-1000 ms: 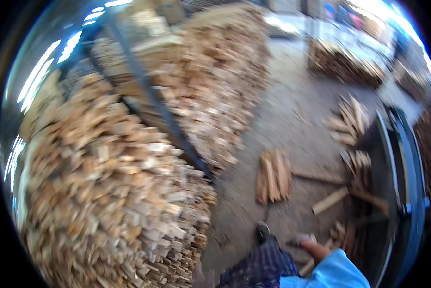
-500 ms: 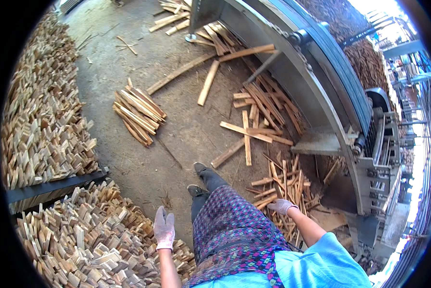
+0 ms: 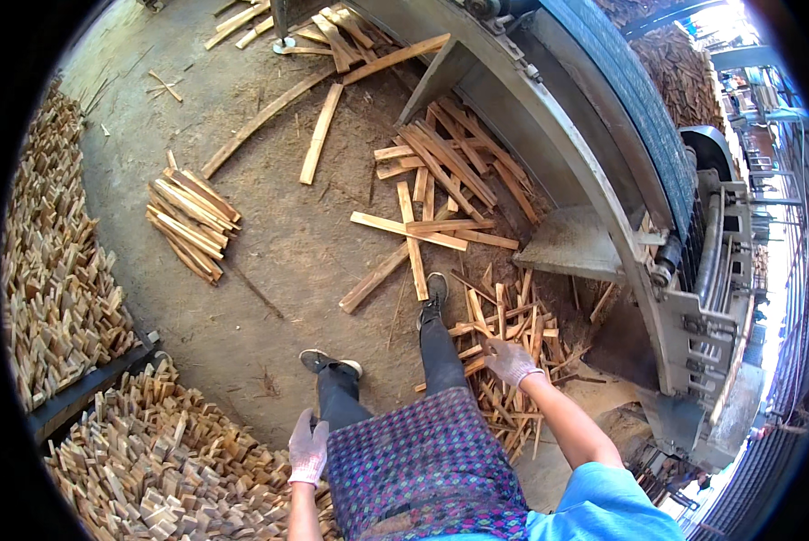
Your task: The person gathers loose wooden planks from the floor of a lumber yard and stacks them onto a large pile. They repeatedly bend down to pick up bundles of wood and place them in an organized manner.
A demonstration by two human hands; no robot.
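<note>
Beside the patterned wrap [image 3: 422,464], at lower left of my head view, I have the left hand [image 3: 308,445] in a pale knit glove. Its fingers are released and loosely extended, thumb apart from the rest, and I can make out nothing in them. The right hand [image 3: 513,364], gloved likewise, reaches out from a blue sleeve [image 3: 585,507] with its fingers bent downward. A brown patch shows at their tips; from this feed I cannot tell whether they grasp a piece or merely lie in front of one.

Directly below and around that right hand I see a loose heap of wood slats [image 3: 536,326], its sticks crossing at many angles. Just beyond it, a few longer planks [image 3: 413,227] cross one another on the floor [image 3: 274,334], near the right shoe [image 3: 437,287]. Well apart from both hands, to the left, a bundle of slats [image 3: 193,216] lies with its pieces roughly parallel.

Along my left side, a dark bar [image 3: 93,388] runs between two stacks: a far stack [image 3: 57,261] and a near stack [image 3: 170,451], both packed tightly with short wood pieces, ends showing. The near one lies close to the left hand. On my right stands a metal machine [image 3: 594,243] with a blue belt [image 3: 623,108]; more planks [image 3: 454,162] lie piled against the foot of its curved frame.
</note>
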